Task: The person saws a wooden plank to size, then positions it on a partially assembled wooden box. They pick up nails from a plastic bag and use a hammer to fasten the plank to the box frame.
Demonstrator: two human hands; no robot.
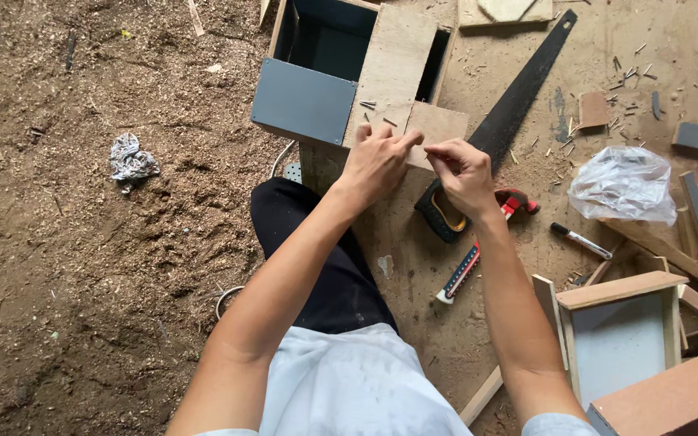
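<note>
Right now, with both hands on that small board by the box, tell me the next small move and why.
Probably press the small plywood piece flat and square it against the box's wooden panel. The left hand rests on its near edge, the right hand pinches at its lower edge, and it sits slightly askew. Whether the right fingers hold a nail cannot be told.

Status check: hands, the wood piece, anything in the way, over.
Left hand pressing small plywood piece flat. Right hand pinching at its edge, contents unclear. Handsaw lies alongside, nails scattered near box.
</note>
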